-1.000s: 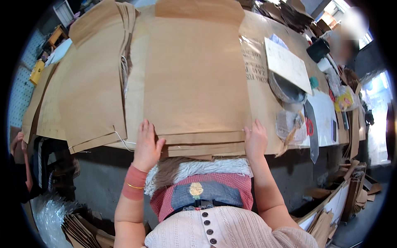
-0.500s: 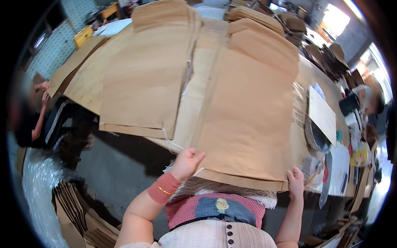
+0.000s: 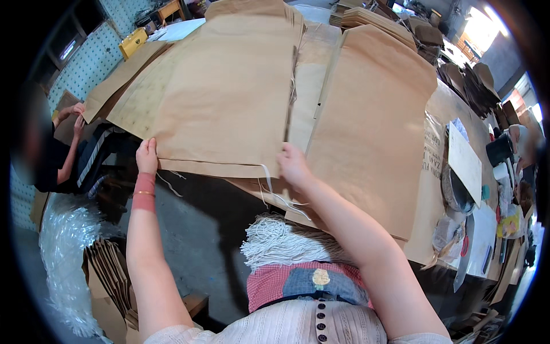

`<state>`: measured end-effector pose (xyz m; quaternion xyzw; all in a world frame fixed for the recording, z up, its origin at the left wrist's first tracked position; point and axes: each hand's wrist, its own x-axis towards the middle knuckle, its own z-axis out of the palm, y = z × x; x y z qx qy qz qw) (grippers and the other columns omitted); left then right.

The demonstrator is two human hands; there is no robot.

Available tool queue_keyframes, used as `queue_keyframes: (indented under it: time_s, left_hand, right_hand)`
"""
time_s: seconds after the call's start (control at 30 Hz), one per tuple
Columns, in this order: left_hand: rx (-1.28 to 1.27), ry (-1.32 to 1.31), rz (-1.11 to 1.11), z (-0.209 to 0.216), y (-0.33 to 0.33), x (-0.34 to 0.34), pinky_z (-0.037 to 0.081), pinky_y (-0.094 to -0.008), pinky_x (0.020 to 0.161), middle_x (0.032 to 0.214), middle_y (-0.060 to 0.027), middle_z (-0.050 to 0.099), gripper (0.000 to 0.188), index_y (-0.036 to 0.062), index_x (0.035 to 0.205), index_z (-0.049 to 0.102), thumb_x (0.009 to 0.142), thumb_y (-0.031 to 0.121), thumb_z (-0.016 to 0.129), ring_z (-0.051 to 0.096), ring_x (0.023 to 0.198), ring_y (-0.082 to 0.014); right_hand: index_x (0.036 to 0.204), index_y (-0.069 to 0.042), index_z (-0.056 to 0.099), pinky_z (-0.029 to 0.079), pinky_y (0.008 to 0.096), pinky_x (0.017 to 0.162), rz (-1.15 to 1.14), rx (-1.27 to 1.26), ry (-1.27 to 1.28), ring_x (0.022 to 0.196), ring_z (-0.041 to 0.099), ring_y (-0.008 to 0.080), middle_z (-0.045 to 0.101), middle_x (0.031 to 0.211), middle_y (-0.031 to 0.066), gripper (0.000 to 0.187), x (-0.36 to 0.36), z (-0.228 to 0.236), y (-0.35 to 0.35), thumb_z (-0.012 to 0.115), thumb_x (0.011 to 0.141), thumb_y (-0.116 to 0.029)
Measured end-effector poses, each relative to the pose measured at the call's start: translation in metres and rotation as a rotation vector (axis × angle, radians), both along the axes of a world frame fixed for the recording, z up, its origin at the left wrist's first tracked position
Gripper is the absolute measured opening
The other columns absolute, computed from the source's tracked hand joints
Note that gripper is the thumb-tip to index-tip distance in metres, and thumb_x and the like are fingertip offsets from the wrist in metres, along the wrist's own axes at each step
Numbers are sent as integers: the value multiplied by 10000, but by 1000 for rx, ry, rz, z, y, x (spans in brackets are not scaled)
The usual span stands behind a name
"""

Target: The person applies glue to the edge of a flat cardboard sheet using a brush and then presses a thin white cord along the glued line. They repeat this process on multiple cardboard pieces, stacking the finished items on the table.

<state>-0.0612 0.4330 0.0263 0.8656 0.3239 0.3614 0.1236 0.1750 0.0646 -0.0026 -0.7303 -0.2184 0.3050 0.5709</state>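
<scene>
Both my hands are at the near edge of a large brown kraft paper bag (image 3: 223,103), which lies flat on the left pile. My left hand (image 3: 147,156) pinches its near left corner. At the near right corner, the fingers of my right hand (image 3: 295,166) are closed on the edge. A folded strip runs along this edge, with a white cord (image 3: 267,178) hanging by its right end. More brown paper bags (image 3: 366,132) lie piled to the right, partly under my right forearm. A thick bundle of white cords (image 3: 286,243) rests across my lap.
A person (image 3: 66,149) sits at the left, holding brown paper. Clear plastic wrap (image 3: 69,264) and upright folded bags (image 3: 109,264) stand at lower left. On the table's right are a white board (image 3: 465,163) over a bowl and a blade (image 3: 461,275). More paper stacks (image 3: 378,26) lie behind.
My hands have gone from the right pile to the left one. The bag with the folded edge, held at the right before, appears to lie on the left pile now.
</scene>
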Motion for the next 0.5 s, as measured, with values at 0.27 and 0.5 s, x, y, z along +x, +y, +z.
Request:
queue_keyframes:
  time_s: [0.27,0.5]
  left_hand:
    - [272,156,264,-16,-55,40,401,-463,919,1168,-174,540,430,46,1203,525,866,299,611,495,1116,-345]
    - [49,-12,-538,-25,-299,25,462,-403,768,938,-167,587,150,-10,977,588,833,30,610,565,870,-338]
  right_hand:
    - [1043,-4,492,467,410,622,748,-48,-284,638,594,294,594,687,165,308,-56,61,-120,610,869,-230]
    - [885,-47,628,513,388,616,-451,-1318,-1154,753,632,294,595,824,121,126,23,97,-417,596,767,-79]
